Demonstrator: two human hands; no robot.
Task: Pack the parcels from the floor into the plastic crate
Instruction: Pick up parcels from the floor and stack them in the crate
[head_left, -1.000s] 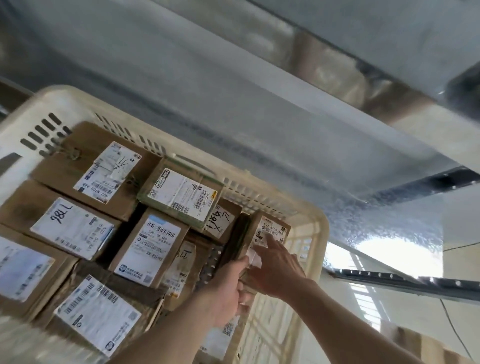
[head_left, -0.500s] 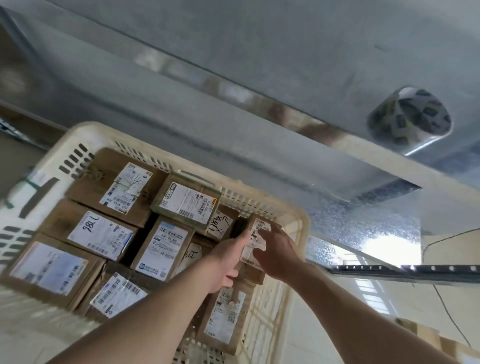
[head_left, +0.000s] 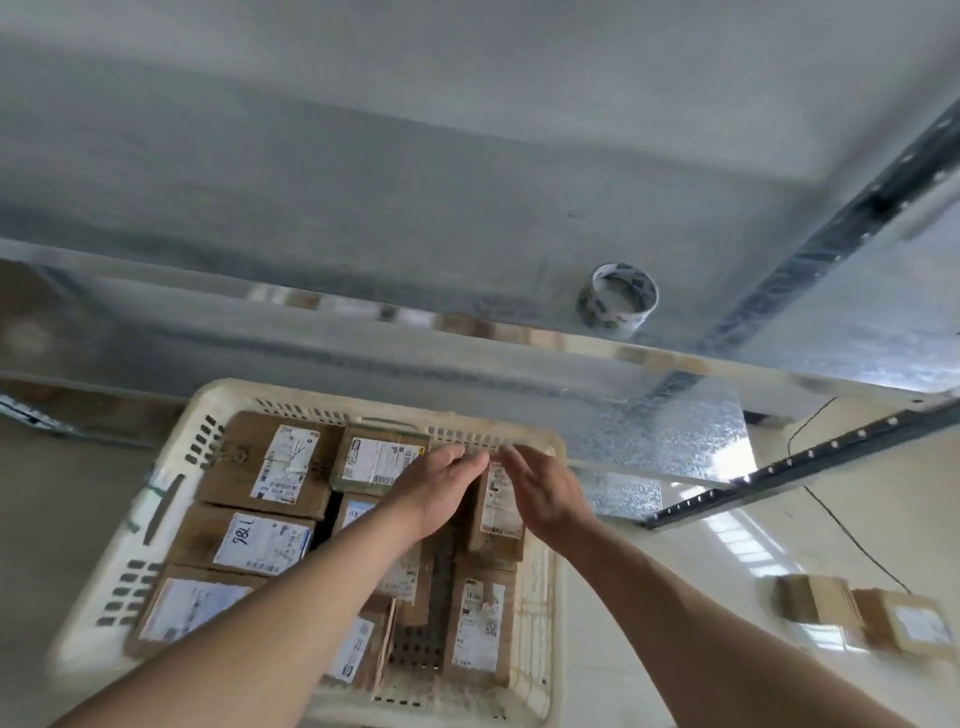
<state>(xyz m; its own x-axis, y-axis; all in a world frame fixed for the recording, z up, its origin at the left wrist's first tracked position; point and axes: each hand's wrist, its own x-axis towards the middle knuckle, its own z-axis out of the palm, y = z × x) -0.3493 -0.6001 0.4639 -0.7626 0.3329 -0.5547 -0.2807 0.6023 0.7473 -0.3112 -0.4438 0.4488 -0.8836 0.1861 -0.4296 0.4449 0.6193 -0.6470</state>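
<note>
A cream plastic crate (head_left: 171, 488) is sitting on the pale floor, butted against the metal shelf unit (head_left: 467, 332) behind it, and it is serving here as the landmark for everything else. Inside the crate, brown cardboard parcels with white labels are lying packed in rows: one with a string tie (head_left: 270, 462) is filling the far left corner, a parcel marked "786" (head_left: 254, 540) is lying just nearer than it, and another labelled parcel (head_left: 187, 613) is occupying the near left corner. A greenish parcel (head_left: 374, 462) is resting against the crate's far wall at its middle. At the crate's far right corner a narrow parcel (head_left: 498, 504) is standing on edge, with a flat parcel (head_left: 478, 623) lying nearer than it along the right wall. Both bare hands are reaching over the crate toward that upright parcel. The left hand (head_left: 436, 493) is hovering on the parcel's left with fingers straight and held close together, their tips near the crate's far rim. The right hand (head_left: 540, 493) is flanking the parcel's right side, fingers loosely extended and slightly spread; whether either hand is actually touching the cardboard is hard to tell through the blur. Out on the floor to the right of the crate, well apart from it, two more parcels (head_left: 862, 618) are lying side by side. Beyond the crate, a tape roll (head_left: 618, 301) is sitting on the shelf.
</note>
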